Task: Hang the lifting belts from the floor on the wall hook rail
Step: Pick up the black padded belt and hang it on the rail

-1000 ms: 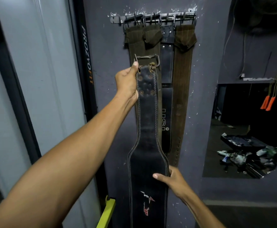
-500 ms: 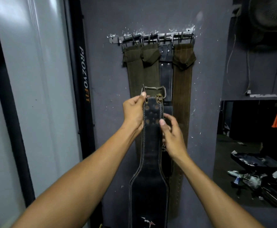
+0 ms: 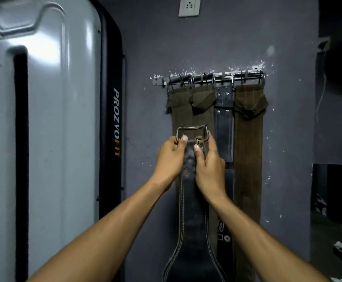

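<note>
A black leather lifting belt [image 3: 192,231] with pale stitching hangs straight down in front of the wall. Its metal buckle [image 3: 192,133] stands at the top, well below the hook rail [image 3: 208,77]. My left hand [image 3: 171,159] pinches the buckle's left end. My right hand [image 3: 208,169] grips the belt just under the buckle's right side. On the rail hang two olive belts [image 3: 186,110], a narrow black belt [image 3: 224,127] and a brown belt [image 3: 248,149]. The held belt covers the lower part of the olive ones.
A large pale machine shroud [image 3: 44,129] with a black PROZVOFIT upright [image 3: 116,123] fills the left. A wall socket [image 3: 188,6] sits above the rail. To the right a dark opening [image 3: 336,200] shows clutter on the floor.
My right hand has come up from the belt's wide lower part to just under the buckle. The view has tilted upward, so the rail sits lower in the frame.
</note>
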Motion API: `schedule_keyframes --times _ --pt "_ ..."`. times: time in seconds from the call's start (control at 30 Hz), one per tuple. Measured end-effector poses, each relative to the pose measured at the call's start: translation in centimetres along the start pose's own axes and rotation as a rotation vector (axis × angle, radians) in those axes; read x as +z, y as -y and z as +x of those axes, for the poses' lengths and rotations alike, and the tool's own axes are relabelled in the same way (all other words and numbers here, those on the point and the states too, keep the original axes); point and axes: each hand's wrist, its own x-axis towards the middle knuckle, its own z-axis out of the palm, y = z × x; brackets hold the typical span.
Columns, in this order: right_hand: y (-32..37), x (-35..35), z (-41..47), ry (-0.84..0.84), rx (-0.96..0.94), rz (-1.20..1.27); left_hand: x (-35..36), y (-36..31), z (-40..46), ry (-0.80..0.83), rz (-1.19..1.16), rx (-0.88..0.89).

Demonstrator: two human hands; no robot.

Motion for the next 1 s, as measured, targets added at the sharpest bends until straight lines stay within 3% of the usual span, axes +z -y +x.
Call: schedule_keyframes --times 0.13,0.43,0.57,0.7,0.87,1.0 --pt "-1.0 3.2 3.9 -0.034 -0.084 0.005 -1.1 2.1 4.0 0.022 0.135 0.133" --pt "0.1 12.5 18.9 -0.018 -0.172 -0.154 -3.9 3.3 22.1 -0.134 -0.009 0.271" --pt "1.1 17.0 25.4 -0.018 -0.23 -0.259 -5.0 3.3 29.5 -0.251 -0.097 0.265" --pt "0.8 20.5 30.0 0.008 -0.189 -0.282 -5.7 3.7 35.6 -0.243 -0.16 0.242" --pt "-1.5 22.5 31.0 -0.058 -0.156 -0.345 -5.4 5.6 38.3 -0.166 -0.044 0.286" --pt "-3.7 23.0 28.1 -0.014 -0.14 -0.344 -5.0 8.3 36.4 -0.178 0.02 0.348"
